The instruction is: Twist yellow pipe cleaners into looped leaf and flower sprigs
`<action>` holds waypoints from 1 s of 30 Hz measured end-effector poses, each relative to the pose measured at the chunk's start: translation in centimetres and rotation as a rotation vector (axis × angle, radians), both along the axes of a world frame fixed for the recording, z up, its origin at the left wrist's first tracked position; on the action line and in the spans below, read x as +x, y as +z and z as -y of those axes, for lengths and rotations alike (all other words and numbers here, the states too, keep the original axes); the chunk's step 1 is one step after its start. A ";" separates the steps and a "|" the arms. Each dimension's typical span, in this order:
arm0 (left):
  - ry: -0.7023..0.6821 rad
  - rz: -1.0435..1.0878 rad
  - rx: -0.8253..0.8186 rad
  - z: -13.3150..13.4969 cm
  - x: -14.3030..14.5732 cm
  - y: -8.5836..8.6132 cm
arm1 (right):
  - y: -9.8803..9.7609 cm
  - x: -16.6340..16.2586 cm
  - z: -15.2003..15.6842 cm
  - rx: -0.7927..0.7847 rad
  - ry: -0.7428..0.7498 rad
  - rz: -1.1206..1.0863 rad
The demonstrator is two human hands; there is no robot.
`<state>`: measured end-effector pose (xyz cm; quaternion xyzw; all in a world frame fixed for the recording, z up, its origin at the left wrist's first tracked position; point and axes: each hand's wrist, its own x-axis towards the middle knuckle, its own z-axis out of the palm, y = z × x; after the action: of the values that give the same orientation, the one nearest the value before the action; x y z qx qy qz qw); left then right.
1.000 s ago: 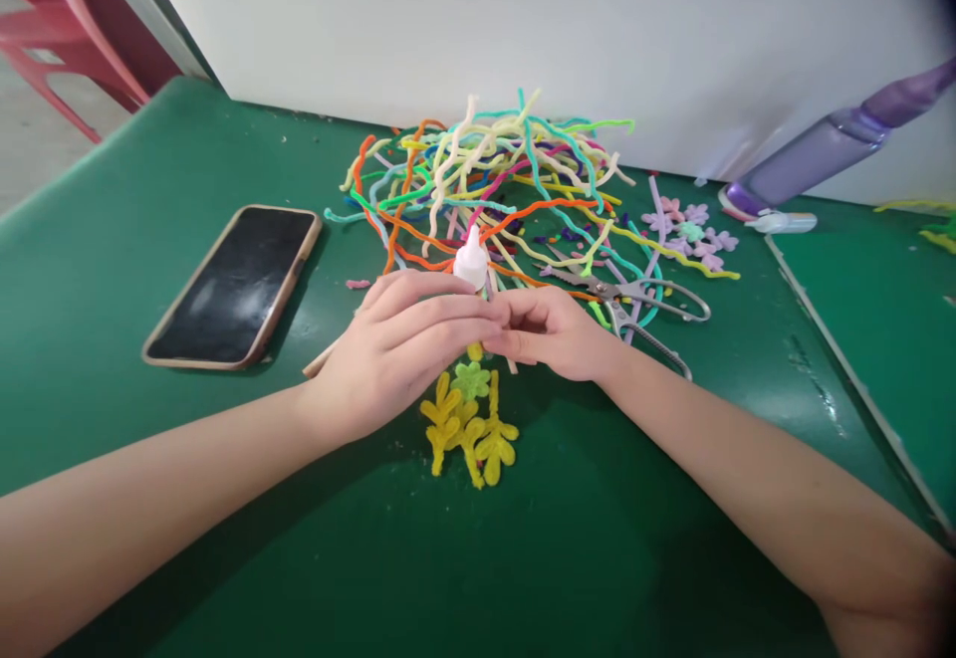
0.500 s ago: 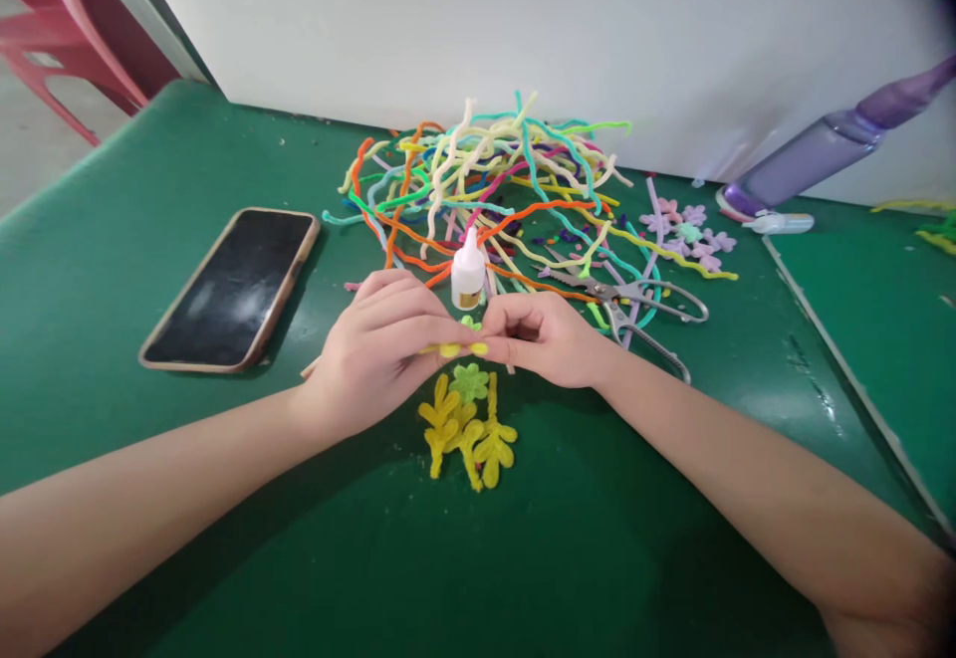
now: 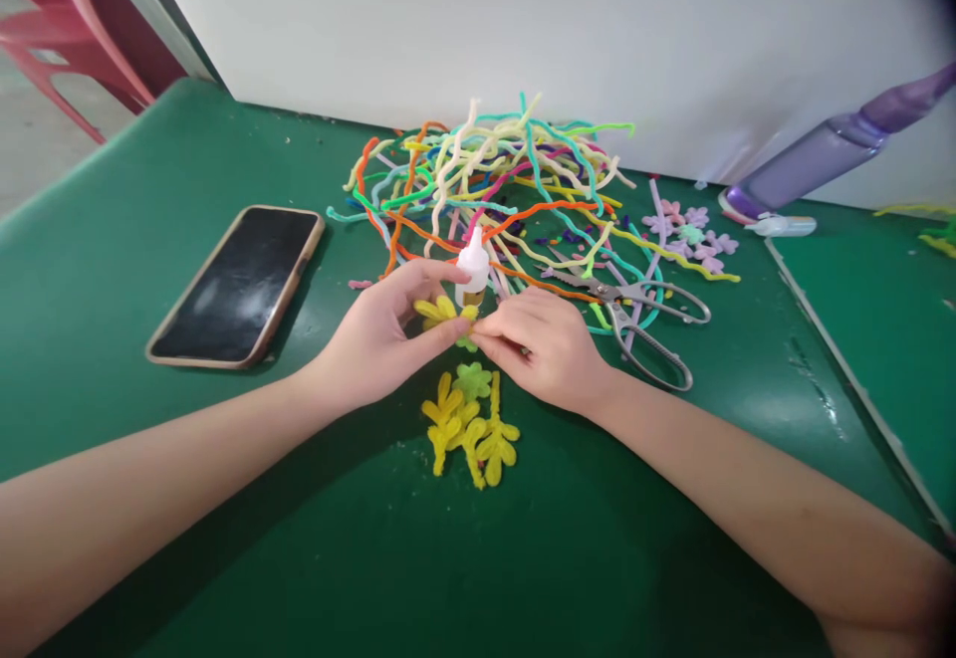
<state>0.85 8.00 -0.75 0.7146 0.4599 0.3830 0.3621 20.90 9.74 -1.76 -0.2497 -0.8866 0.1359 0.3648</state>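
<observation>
My left hand and my right hand meet over the green table. Both pinch a small yellow pipe-cleaner flower; the left fingers hold its petals, the right fingertips press at its near edge. A small white glue bottle stands upright just behind the fingers. Below the hands lie a pale green flower and several yellow pipe-cleaner shapes.
A heap of coloured pipe cleaners fills the table's back. Metal scissors lie right of my hands. A dark phone lies at left. Purple flowers, a purple bottle and a small tube sit at back right.
The yellow flower has turned up into view between my fingers. My right hand has shifted slightly nearer and lower; the left fingers have opened around the petals.
</observation>
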 end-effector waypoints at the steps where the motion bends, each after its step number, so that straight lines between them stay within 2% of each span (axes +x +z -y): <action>1: -0.009 -0.040 0.048 0.1 0.0 0.0 | 0.0 0.0 0.0 -0.074 0.001 -0.005; 4: -0.050 -0.199 0.261 0.4 -0.1 -0.1 | 0.2 0.1 0.1 -0.327 -0.008 -0.056; 7: -0.061 -0.300 0.510 0.4 -0.1 -0.2 | 0.4 0.2 -0.1 -0.500 -0.008 -0.151; 10: -0.015 -0.387 0.748 0.4 -0.2 -0.3 | 0.5 0.2 -0.3 -0.711 0.041 -0.238; 12: -0.025 -0.441 0.834 0.4 -0.3 -0.3 | 0.5 0.3 -0.4 -0.823 0.089 -0.271; 16: -0.113 -0.467 0.872 0.5 -0.6 -0.1 | 0.6 0.3 -0.6 -0.857 0.170 -0.236; 22: -0.100 -0.405 0.865 0.2 -0.5 0.3 | 0.5 0.3 -0.7 -0.848 0.234 -0.240; 26: -0.107 -0.333 0.798 0.0 -0.5 0.3 | 0.4 0.3 -0.6 -0.839 0.206 -0.239; 30: -0.101 -0.298 0.768 -0.1 -0.5 0.2 | 0.3 0.3 -0.4 -0.761 0.140 -0.228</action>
<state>0.31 8.05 -0.54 0.8670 0.2955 0.4009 0.0170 21.20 10.15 -1.42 -0.2894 -0.7417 0.5057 0.3321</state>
